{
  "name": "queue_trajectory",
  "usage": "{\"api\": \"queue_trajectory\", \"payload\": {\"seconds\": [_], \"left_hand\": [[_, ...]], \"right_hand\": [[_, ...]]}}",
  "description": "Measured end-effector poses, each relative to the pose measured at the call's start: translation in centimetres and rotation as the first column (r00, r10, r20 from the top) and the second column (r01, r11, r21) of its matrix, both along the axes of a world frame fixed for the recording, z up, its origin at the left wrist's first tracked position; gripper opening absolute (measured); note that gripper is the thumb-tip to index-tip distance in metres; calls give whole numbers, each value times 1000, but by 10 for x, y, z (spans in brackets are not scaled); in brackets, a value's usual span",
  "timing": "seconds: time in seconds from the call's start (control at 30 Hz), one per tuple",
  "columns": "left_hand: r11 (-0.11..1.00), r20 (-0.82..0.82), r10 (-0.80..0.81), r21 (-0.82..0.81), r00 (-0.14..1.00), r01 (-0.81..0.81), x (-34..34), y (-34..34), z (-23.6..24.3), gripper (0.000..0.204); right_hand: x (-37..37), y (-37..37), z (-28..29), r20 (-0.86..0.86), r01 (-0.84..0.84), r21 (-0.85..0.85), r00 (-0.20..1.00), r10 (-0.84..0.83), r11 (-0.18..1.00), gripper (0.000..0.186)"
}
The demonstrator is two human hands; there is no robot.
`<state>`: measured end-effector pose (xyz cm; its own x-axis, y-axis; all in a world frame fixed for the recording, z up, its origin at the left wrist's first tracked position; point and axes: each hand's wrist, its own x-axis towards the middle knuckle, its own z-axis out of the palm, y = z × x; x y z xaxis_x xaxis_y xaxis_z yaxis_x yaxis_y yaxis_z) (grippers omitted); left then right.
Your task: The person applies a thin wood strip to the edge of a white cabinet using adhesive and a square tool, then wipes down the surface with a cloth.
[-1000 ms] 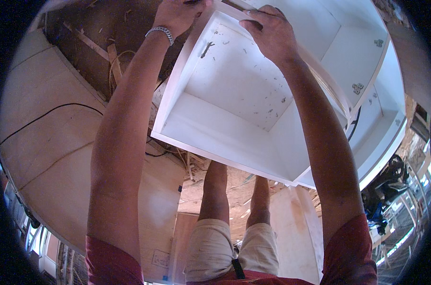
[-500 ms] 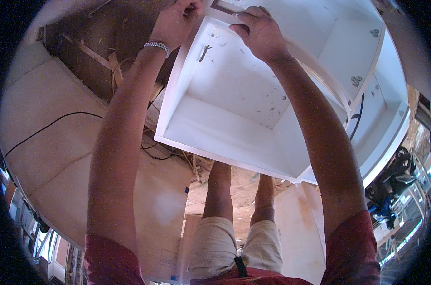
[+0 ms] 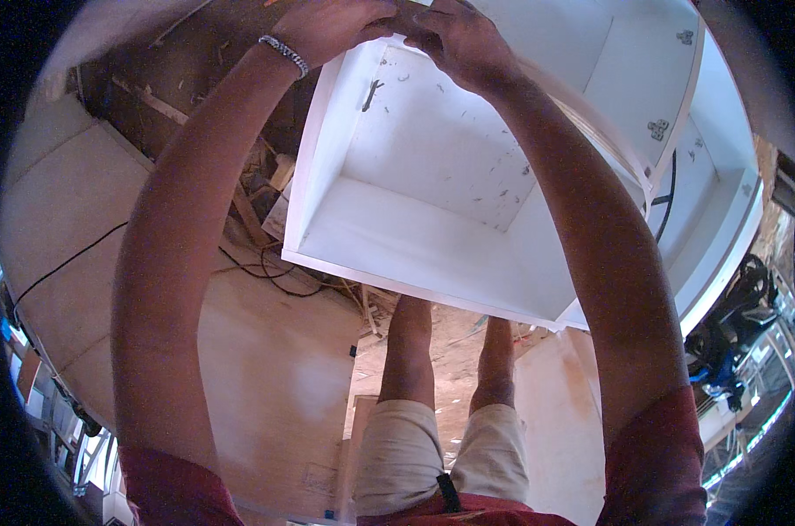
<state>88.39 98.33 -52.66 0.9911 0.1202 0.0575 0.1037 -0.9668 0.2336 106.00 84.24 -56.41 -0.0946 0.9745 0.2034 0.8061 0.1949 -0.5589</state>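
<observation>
At the top of the view, my left hand (image 3: pixel 331 24), with a silver bracelet on its wrist, bends its fingers toward my right hand (image 3: pixel 459 44). The two almost meet at the top rim of a white open-fronted cabinet (image 3: pixel 445 237). My right hand's fingers curl at that rim; what either hand holds is hidden or too dark to name. A tiny orange thing (image 3: pixel 271 3) shows beside my left hand. The cabinet has white panels, small scattered marks or bits inside, and metal hinges (image 3: pixel 657 130) on the section to the right.
A pale plywood sheet (image 3: pixel 266 368) fills the lower left, with a black cable (image 3: pixel 68 259) across it. Wood scraps (image 3: pixel 248 215) and tangled cords lie behind it. My legs stand below the cabinet, beside a pale board (image 3: pixel 555 412). Dark bags or gear (image 3: pixel 722 342) lie at far right.
My left hand has turned rightward toward my right hand while its forearm swung outward to the left. My right hand has shifted up and left. The cabinet sits almost where it was.
</observation>
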Motion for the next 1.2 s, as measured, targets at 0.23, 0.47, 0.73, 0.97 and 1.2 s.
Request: {"api": "queue_trajectory", "payload": {"seconds": [0.23, 0.47, 0.73, 0.97, 1.2], "left_hand": [[991, 40, -131, 34, 991, 130, -5, 13, -7, 23], [978, -59, -140, 148, 988, 147, -3, 9, 4, 20], [961, -193, -252, 63, 948, 268, 10, 30, 11, 15], [979, -348, -191, 5, 918, 205, 20, 32, 20, 20], [974, -351, -181, 64, 919, 216, 17, 20, 19, 23]], "right_hand": [[-4, 1, -4, 33, 66, -38, 997, -65, 997, 16], [-4, -6, -7, 105, 90, -52, 991, -84, 995, 24], [29, -71, 5, 232, 195, 55, 951, -203, 979, 32], [74, -127, 24, -31, 305, -281, 945, -326, 910, 35], [99, -154, 25, 82, 304, -252, 953, -292, 919, 29]]}}
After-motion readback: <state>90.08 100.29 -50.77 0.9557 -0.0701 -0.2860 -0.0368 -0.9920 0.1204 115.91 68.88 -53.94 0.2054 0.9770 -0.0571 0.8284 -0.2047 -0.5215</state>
